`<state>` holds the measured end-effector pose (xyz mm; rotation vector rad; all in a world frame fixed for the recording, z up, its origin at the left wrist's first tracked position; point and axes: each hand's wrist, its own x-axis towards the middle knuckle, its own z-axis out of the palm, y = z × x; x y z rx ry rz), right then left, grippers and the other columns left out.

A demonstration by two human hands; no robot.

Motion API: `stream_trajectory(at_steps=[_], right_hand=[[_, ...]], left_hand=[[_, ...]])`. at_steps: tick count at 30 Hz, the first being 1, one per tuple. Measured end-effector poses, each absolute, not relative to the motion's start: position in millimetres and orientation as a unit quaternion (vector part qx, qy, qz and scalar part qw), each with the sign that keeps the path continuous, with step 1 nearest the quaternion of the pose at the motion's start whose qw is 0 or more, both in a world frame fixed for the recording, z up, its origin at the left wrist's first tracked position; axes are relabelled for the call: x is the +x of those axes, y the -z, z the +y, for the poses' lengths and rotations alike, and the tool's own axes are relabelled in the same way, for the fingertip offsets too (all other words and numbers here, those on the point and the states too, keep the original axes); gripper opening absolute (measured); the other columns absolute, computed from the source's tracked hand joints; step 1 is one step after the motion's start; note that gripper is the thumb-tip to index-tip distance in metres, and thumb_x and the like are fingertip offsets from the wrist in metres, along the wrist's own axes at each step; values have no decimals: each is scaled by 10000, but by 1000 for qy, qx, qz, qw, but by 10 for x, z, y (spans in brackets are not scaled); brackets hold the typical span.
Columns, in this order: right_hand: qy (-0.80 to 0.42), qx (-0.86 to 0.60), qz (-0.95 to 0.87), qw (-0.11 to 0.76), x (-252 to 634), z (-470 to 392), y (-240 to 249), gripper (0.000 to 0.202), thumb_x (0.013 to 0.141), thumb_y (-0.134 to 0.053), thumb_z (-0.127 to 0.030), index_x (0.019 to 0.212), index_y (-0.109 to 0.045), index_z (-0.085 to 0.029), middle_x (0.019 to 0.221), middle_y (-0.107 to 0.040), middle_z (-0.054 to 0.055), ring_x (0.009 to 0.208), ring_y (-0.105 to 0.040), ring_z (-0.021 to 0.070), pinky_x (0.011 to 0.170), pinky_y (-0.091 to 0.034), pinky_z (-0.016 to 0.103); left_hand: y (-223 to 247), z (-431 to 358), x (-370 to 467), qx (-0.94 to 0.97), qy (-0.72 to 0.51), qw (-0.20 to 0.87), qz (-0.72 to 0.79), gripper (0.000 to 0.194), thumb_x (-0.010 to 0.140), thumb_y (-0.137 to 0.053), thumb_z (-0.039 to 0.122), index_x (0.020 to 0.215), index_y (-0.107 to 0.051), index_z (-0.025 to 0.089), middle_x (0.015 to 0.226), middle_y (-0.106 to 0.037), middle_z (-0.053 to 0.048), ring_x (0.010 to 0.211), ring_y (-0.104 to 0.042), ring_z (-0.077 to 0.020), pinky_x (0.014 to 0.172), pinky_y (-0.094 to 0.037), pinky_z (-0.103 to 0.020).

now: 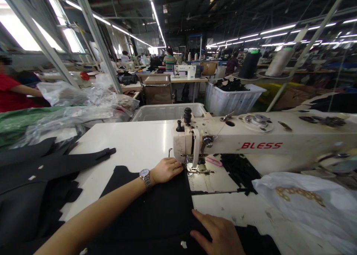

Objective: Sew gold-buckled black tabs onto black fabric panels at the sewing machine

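Observation:
A black fabric piece [164, 206] lies on the white sewing table, its upper right corner at the needle area of a sewing machine [223, 136] marked BLESS. My left hand [167, 170], with a wristwatch [145, 176] on the wrist, is closed on that corner, its bent fingers together just left of the presser foot [195, 169]. Lower down, my right hand [219, 232] rests at the fabric's right edge. Its thumb and forefinger are apart; the other fingers are partly out of sight. A small pale mark [183, 244] shows on the cloth between the arms.
Stacked black cut pieces [25, 188] lie at left. A white plastic bag [304, 210] with a gold chain [299, 194] sits at right, near black scraps [238, 169]. Behind are plastic bins [234, 97] and thread cones [280, 61]. A person in a red sleeve [11, 87] is at far left.

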<state>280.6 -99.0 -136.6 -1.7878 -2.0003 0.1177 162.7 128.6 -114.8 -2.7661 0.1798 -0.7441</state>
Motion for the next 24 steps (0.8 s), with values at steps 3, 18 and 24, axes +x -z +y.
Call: stream_trajectory(at_steps=[3,18,24], right_hand=[[-53,-656,-716,232,2793,-978,1348,346,710,-593,-226,1040,-584,-123,727,-664,33,596,-622,188,542,-490,277],[-75,-677,-691,241,2762,-976,1304,375,660,-662,-227,1023,-596,-159,738,-668,18,623,-623,183,574,-462,251],[-34,-655,-714,244,2796,-968,1409,385,640,-657,-265,1003,-602,-148,660,-656,7,542,-609,171,501,-447,235]], left_hand=[[1147,1292,1627,-954,261,135,64,345,896,-237,189,835,-572,135,751,-613,-53,610,-499,-125,564,-403,-244],[1116,1301,1634,-953,271,108,84,354,896,-225,173,852,-572,119,733,-608,-60,596,-494,-130,568,-406,-245],[1135,1317,1638,-954,277,78,89,375,896,-206,175,882,-577,119,743,-619,-65,635,-519,-134,605,-428,-248]])
